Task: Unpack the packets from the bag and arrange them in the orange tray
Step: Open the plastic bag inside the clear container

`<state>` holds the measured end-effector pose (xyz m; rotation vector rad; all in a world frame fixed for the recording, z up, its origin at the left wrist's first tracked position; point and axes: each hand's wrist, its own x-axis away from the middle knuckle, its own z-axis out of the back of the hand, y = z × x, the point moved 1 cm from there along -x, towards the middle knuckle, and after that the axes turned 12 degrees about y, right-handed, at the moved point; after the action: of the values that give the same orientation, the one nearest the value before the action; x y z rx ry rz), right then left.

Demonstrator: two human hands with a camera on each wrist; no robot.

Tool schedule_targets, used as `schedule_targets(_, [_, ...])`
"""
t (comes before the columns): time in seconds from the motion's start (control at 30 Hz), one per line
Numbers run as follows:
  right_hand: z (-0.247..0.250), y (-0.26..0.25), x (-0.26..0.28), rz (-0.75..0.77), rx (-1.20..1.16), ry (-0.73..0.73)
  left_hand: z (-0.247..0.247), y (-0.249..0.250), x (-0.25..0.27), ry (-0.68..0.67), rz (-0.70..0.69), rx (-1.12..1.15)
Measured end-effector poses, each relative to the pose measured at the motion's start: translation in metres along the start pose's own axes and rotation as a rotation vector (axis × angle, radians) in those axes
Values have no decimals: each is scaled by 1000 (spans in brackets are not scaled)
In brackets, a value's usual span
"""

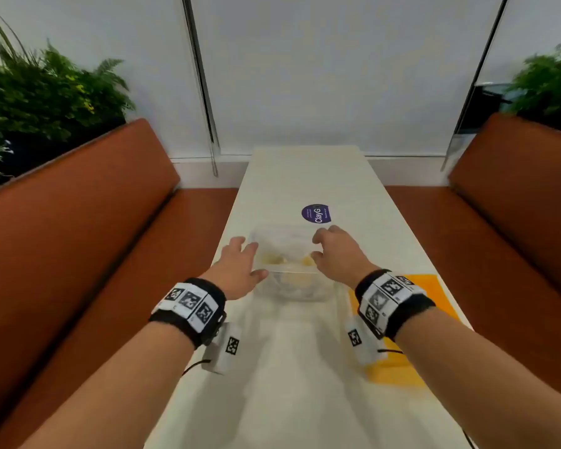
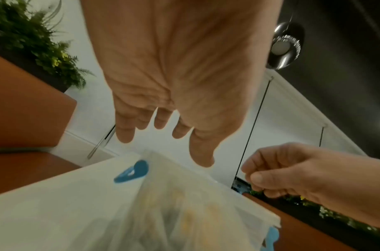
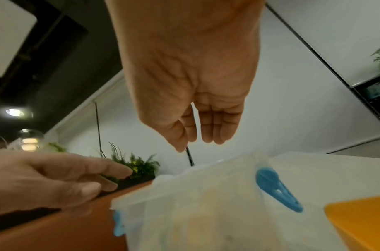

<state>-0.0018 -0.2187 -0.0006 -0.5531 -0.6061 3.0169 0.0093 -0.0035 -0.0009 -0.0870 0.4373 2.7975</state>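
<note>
head view: long white table runs between two rust-orange benches, plants behind, purple sticker further up. clear bag of yellowish packets sits mid-table, orange tray just right. left hand loose and spread beside the bag, right hand relaxed too, neither holding anything.

A round purple sticker on the white bench reads "ClayG" in white letters, the word cut off there; its smaller lines are too blurred to read.
</note>
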Motion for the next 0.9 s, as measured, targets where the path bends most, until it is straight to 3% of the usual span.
schedule_targets(0.13, [-18,4,-18,-12,74,-88,-19,4,-7,-59,23,-3])
schedule_targets(0.3, [-39,6,-40,8,139,-231,-27,-3,-10,60,41,71])
schedule_targets(0.53, [-59,2,-50,64,155,-337,-30,-9,-15,102,31,99])
schedule_targets(0.73, [-56,0,-48,91,80,-205,-31,-12,-21,112,3,92])
schedule_targets(0.9, [-15,-9,-42,154,-35,69,-31,-13,-23,101,-14,69])
